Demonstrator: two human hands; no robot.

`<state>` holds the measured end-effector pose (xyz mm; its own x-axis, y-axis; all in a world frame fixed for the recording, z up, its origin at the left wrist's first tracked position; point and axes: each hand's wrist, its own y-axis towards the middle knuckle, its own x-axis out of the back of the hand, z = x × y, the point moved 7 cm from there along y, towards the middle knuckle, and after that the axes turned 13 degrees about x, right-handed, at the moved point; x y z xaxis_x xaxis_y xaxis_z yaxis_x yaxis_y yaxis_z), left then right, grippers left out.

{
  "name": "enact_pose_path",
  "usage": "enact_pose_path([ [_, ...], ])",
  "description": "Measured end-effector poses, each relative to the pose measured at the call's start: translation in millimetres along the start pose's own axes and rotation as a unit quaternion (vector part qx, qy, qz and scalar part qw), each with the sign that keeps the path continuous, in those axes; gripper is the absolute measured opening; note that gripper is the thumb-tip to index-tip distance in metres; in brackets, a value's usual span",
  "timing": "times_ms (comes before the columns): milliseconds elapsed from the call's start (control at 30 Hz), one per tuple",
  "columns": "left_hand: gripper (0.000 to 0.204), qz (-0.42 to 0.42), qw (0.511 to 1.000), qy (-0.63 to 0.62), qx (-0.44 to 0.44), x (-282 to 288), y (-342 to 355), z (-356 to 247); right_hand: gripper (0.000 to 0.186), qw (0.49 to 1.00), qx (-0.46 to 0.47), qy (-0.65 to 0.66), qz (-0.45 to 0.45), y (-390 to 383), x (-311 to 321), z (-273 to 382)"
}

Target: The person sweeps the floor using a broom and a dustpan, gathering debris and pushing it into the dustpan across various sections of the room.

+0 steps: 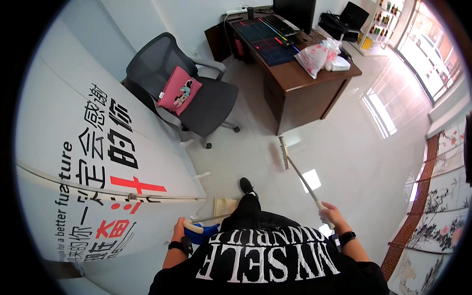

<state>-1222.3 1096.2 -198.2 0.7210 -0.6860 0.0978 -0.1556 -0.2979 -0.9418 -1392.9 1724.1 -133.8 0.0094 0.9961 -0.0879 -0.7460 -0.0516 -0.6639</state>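
A broom (306, 183) with a long pale handle slants across the floor, and my right hand (332, 216) is closed round its upper end. Its narrow bristled head (283, 153) points away from me, near the front corner of the desk. My left hand (180, 230) is closed at the cream curved grip of a long-handled dustpan (225, 205). The pan is beside my left leg, partly hidden by it. Something blue (202, 235), whose kind I cannot make out, is next to that grip.
A brown desk (314, 98) bears a keyboard, a monitor and a plastic bag (317, 56). Left of it stands a grey swivel chair (209, 101) with a pink cushion (180, 91). White printed panels (113, 147) line the left side; a painted folding screen (427, 216) stands at right.
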Motion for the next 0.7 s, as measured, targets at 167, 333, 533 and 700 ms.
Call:
enact_pose_path([
  [167, 0.037, 0.012, 1.0, -0.001, 0.003, -4.2, 44.4, -47.1, 0.057, 0.997, -0.006, -0.033, 0.074, 95.6, -76.1, 74.0],
  [333, 0.033, 0.03, 0.996, -0.017, 0.08, -34.8, 74.0, -88.8, 0.065, 0.993, 0.012, -0.101, 0.061, 169.5, -139.5, 176.3],
  [533, 0.035, 0.072, 0.99, -0.036, 0.12, -35.2, 131.7, -103.4, 0.052, 0.997, 0.024, -0.043, 0.067, 223.9, -221.8, 246.8],
  [700, 0.041, 0.039, 0.993, -0.08, 0.077, -67.2, 86.9, -160.9, 0.046, 0.996, 0.031, -0.025, 0.077, 275.4, -261.0, 266.0],
])
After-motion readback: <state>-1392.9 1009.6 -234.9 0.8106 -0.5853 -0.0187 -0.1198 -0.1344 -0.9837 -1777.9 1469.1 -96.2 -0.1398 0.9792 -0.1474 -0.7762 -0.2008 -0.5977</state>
